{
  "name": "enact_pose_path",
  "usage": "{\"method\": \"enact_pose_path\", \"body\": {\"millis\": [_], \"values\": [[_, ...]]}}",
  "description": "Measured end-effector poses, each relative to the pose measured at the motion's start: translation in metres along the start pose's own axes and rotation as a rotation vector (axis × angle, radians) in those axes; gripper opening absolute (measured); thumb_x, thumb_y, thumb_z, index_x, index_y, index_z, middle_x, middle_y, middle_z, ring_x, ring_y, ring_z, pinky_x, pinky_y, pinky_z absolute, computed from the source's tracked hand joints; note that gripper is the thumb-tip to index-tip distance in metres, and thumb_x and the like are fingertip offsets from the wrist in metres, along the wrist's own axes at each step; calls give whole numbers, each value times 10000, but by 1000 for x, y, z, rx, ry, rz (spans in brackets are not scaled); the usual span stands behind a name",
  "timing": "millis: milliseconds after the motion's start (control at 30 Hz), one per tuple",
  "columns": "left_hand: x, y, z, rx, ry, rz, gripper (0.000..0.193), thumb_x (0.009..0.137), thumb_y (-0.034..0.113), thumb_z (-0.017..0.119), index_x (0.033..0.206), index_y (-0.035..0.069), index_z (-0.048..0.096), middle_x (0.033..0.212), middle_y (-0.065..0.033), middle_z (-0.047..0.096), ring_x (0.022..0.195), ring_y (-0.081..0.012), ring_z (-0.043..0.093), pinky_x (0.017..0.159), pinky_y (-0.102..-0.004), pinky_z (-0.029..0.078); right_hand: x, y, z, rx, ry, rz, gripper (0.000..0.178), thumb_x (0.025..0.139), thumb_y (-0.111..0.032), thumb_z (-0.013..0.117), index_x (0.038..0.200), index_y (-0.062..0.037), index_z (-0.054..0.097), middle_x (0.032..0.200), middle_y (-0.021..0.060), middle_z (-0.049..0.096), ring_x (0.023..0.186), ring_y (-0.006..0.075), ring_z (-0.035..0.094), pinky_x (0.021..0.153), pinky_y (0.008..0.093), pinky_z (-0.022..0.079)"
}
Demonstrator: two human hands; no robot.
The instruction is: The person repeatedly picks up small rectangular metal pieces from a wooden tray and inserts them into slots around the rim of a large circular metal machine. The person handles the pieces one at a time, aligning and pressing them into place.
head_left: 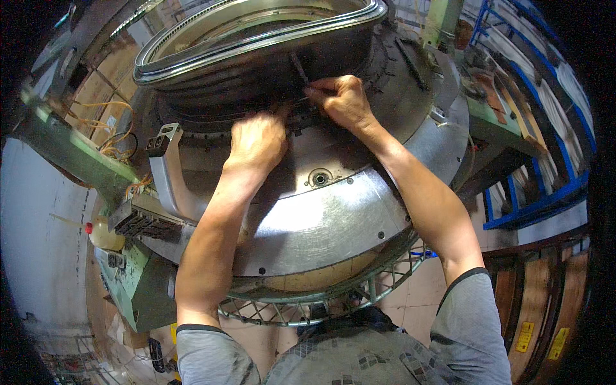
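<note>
A large round metal machine, which looks like a circular knitting machine, fills the middle, with a shiny steel plate (308, 221) on its near side. Its dark cylinder (224, 93) rises behind my hands under a bright ring rim (256, 45). My right hand (346, 106) is closed in a pinch at the cylinder's foot, on a slender metal piece (298, 66) that sticks up and leans left against the wall. Beside it, my left hand (256, 138) is closed, knuckles up, at the same seam. Its fingertips and whatever they hold are hidden.
A curved metal bracket (168, 167) stands left of my left forearm. Green frame arms (83, 144) flank the machine, with a red-capped bottle (106, 236) at left. A blue rack (539, 205) stands at right. A lattice guard ring (321, 311) runs below the plate.
</note>
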State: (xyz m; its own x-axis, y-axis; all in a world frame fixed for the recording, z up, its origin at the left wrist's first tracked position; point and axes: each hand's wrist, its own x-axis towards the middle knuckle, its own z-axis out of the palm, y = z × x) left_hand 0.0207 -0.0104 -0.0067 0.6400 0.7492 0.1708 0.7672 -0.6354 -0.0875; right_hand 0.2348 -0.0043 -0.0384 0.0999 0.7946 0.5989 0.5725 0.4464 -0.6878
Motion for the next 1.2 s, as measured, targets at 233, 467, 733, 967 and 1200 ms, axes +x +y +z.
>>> {"method": "enact_pose_path", "body": {"millis": [233,467,733,967,1200], "values": [[10,6,7,231,450,178,545,849,114,576,1387,201,570,1361,-81,609,1102,-306,612,837,-458,546,2,-4,0,2,33,-5,230,816,-194,747,978,-34,780,855,164,740,742,209,703,703,322,553],[-2,5,26,295,227,61,564,873,291,641,1425,239,542,1554,20,420,1186,-309,506,883,-504,496,-1,-10,-3,-63,48,-60,249,801,-218,716,959,-35,777,880,219,718,797,316,740,748,372,573],[10,15,0,-89,142,-9,246,800,139,689,1033,60,702,1122,-245,663,887,-434,665,766,-502,569,-1,-11,-2,-72,10,-60,237,840,-165,752,1002,6,766,903,186,756,755,140,711,713,285,552],[17,17,-2,-167,646,149,99,730,6,680,817,-32,705,1370,-252,561,1029,-431,645,897,-457,553,0,-11,-3,-118,15,-76,248,841,-165,754,1021,6,761,916,202,749,780,169,728,734,297,559],[18,20,2,-163,650,188,156,661,-15,685,808,-55,720,1489,-245,453,1114,-409,587,969,-420,530,0,-9,-1,-89,15,-85,250,849,-175,745,1015,11,758,895,207,744,772,199,742,716,311,567]]}}
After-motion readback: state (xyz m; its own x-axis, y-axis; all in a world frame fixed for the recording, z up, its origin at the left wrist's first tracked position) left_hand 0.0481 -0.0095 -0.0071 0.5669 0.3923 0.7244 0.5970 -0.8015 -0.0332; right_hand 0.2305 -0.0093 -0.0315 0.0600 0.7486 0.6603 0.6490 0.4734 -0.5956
